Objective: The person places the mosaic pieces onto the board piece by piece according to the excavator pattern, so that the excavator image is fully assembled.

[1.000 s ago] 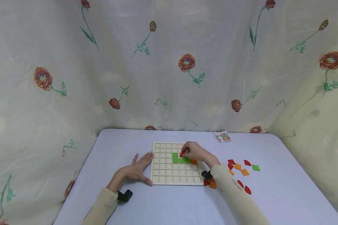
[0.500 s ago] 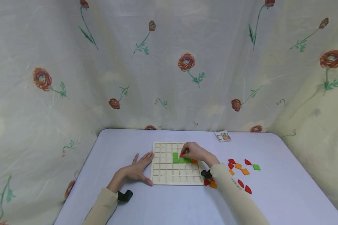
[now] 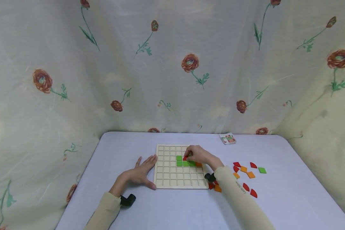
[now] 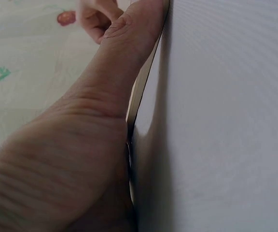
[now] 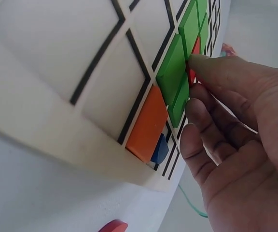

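A pale grid board lies on the table, with green square tiles and an orange tile set in its cells. My right hand is over the board and pinches a red quarter-circle tile at a cell among the green ones. In the right wrist view the thumb and fingers meet at this red tile, partly hiding it. A blue piece shows beside the orange tile. My left hand rests spread at the board's left edge, thumb at the near corner.
Loose red quarter-circles, orange tiles and a green tile lie right of the board. Several more are partly under the right forearm. A small printed card lies near the table's back edge. A flowered curtain surrounds the table.
The red quarter-circle tile has shifted slightly and lies flatter at its cell, still pinched by my right hand. My left hand has stayed in place.
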A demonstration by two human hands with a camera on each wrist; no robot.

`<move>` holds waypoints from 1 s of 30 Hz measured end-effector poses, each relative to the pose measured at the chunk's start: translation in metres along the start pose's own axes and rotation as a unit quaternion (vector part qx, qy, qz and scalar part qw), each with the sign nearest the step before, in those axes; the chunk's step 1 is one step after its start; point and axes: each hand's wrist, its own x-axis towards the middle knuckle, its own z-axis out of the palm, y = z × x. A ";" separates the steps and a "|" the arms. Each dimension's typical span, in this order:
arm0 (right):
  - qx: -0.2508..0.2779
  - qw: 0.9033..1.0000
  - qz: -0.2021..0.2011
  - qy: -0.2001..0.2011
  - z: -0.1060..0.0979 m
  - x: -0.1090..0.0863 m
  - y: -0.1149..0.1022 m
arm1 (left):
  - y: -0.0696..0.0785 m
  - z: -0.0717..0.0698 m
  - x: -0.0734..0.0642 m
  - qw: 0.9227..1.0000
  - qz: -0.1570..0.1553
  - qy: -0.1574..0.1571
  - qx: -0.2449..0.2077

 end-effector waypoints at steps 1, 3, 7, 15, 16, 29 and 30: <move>0.001 1.000 0.002 0.002 0.000 -0.001 0.001 | 0.000 0.001 0.000 1.000 0.001 0.001 0.000; 0.006 1.000 0.009 0.009 -0.001 -0.003 0.001 | 0.001 0.002 0.001 1.000 0.001 0.003 -0.001; 0.029 0.999 0.029 0.036 -0.008 -0.013 0.002 | 0.001 0.003 0.001 1.000 0.000 0.005 -0.002; 0.050 0.995 0.055 0.070 -0.028 -0.050 0.029 | 0.001 0.001 0.000 1.000 0.002 0.004 0.005; 0.048 0.995 0.061 0.070 -0.030 -0.054 0.034 | 0.000 0.000 0.000 1.000 0.003 0.004 0.007; 0.046 0.990 0.130 0.026 -0.025 -0.116 0.063 | -0.001 0.002 0.000 1.000 0.005 0.005 0.008; 0.046 0.990 0.132 0.027 -0.023 -0.122 0.063 | -0.001 0.002 0.000 1.000 0.004 0.003 0.008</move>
